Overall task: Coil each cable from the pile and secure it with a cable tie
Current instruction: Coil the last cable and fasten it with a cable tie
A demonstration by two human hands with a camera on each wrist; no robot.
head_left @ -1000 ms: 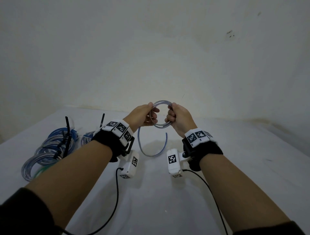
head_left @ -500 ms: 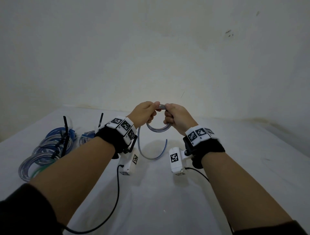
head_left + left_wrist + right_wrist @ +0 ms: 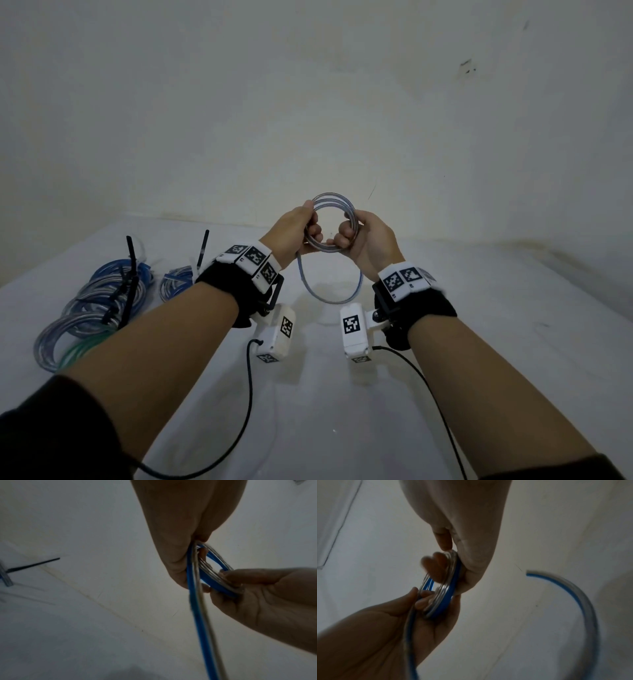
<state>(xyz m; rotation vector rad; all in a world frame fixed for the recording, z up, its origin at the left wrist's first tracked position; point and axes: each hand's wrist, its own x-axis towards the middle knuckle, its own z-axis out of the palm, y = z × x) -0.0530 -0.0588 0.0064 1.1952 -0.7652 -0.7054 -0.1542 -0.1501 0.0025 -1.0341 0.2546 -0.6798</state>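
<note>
We hold a small coil of blue-and-clear cable (image 3: pixel 331 222) in the air above the white table (image 3: pixel 479 342), level with the base of the wall (image 3: pixel 308 102).

Left hand (image 3: pixel 291 233): its fingers (image 3: pixel 317 236) are curled round the left side of the coil, thumb on top, grasping the gathered loops. In the left wrist view the loops leave this hand (image 3: pixel 181 534) and run across to the other hand (image 3: pixel 267 599).

Right hand (image 3: pixel 370 240): its fingers (image 3: pixel 344 234) are curled through the ring and clenched on its right side. The right wrist view shows the loops (image 3: pixel 447 588) stacked flat against one another, pinched between thumb and fingers of this hand (image 3: pixel 465 527).

A loose tail (image 3: pixel 329 294) of the same cable hangs from the left hand's side of the coil, sweeps down in a curve between the wrists and ends free in the air; we see its cut end (image 3: pixel 528 574) in the right wrist view.

On the table to the left lie several finished coils (image 3: pixel 92 308), blue and clear, one with a green strand, bound by black cable ties (image 3: pixel 130 274) whose ends stick up. A smaller coil (image 3: pixel 174 281) lies just beside them with another tie (image 3: pixel 203 246) standing from it.

Both wrists carry black bands with white marker blocks (image 3: pixel 253 257) and a white camera (image 3: pixel 354 330) on a black lead.
</note>
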